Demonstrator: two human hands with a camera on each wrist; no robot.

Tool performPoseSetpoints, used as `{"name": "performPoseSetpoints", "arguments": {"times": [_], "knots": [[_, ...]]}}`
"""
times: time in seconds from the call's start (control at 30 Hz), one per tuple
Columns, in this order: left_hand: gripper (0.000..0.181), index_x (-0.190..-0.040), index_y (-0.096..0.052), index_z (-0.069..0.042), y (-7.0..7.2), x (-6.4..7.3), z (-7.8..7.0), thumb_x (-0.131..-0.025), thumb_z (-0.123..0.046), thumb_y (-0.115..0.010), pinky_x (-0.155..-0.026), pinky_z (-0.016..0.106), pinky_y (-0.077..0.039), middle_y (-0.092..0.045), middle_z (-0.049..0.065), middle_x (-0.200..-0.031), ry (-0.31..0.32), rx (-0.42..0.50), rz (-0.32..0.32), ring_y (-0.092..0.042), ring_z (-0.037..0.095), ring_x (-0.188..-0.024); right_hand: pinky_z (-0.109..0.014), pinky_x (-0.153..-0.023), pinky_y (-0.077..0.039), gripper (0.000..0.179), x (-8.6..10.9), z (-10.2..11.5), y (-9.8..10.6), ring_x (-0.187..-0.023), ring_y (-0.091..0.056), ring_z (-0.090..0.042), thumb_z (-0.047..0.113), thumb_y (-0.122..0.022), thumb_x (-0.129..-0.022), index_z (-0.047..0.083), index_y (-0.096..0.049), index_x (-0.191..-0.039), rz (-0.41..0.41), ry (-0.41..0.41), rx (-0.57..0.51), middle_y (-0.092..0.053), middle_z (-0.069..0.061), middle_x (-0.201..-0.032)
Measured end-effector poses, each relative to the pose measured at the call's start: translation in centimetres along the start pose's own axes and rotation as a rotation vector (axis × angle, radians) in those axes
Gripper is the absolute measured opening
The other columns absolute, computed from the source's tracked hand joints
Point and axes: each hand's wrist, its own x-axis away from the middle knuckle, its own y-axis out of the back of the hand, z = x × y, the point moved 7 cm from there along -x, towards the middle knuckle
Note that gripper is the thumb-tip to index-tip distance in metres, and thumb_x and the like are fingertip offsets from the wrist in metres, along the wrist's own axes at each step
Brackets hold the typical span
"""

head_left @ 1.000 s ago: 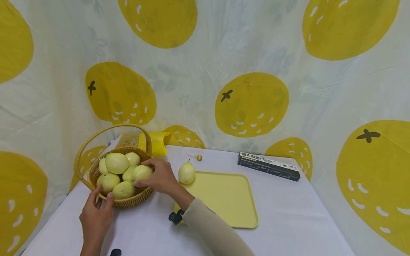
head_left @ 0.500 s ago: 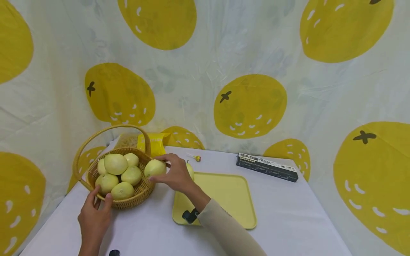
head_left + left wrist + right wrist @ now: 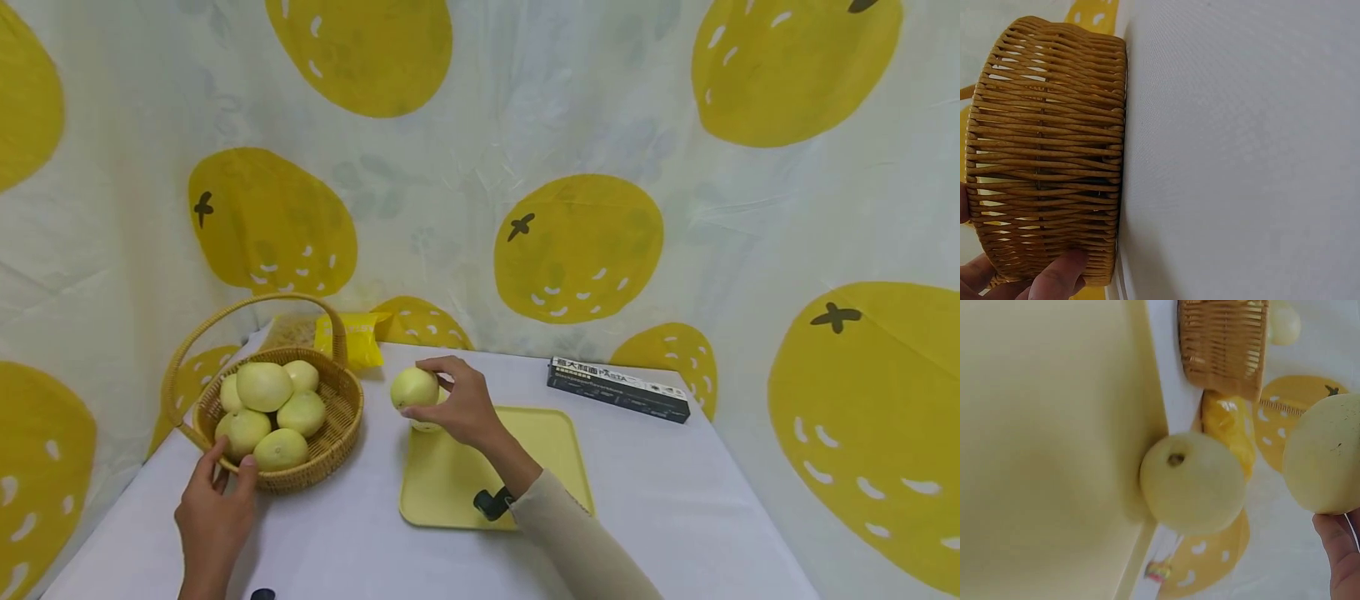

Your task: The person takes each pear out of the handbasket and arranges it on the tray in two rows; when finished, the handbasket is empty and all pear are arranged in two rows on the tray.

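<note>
My right hand (image 3: 471,407) pinches a pale green pear (image 3: 414,389) between thumb and fingers, holding it raised at the far left corner of the yellow tray (image 3: 442,500). Behind and below it, another pear (image 3: 1194,484) rests at that corner, mostly hidden in the head view. At the wicker basket (image 3: 318,473), my left hand (image 3: 215,521) holds the front left side, thumb at the rim and fingertips (image 3: 1063,275) against the woven wall. Several more pears (image 3: 264,387) lie piled inside, under the tall arched handle (image 3: 217,315).
Behind the basket lies a yellow, partly clear bag (image 3: 352,340). A black pasta box (image 3: 618,390) sits at the back right of the white-covered table (image 3: 675,517). Beyond the tray corner is a small wrapped lollipop (image 3: 1159,570). A fruit-printed curtain (image 3: 585,100) hangs behind.
My right hand has lifted a pear out of the basket's right side and carried it right to the tray's far left corner. My left hand stays at the basket.
</note>
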Motion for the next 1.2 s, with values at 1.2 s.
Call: {"name": "performPoseSetpoints", "arguments": {"times": [1.2], "knots": [[0.067, -0.168, -0.033, -0.013, 0.0, -0.1, -0.1, -0.109, -0.038, -0.053, -0.122, 0.064, -0.042, -0.032, 0.018, -0.172, 0.025, 0.005, 0.014, -0.042, 0.05, -0.151, -0.046, -0.119, -0.055, 0.069, 3.3, -9.5, 5.1, -0.137, -0.062, -0.03, 0.018, -0.1, -0.073, 0.006, -0.073, -0.134, 0.119, -0.245, 0.168, -0.072, -0.007, -0.136]]}}
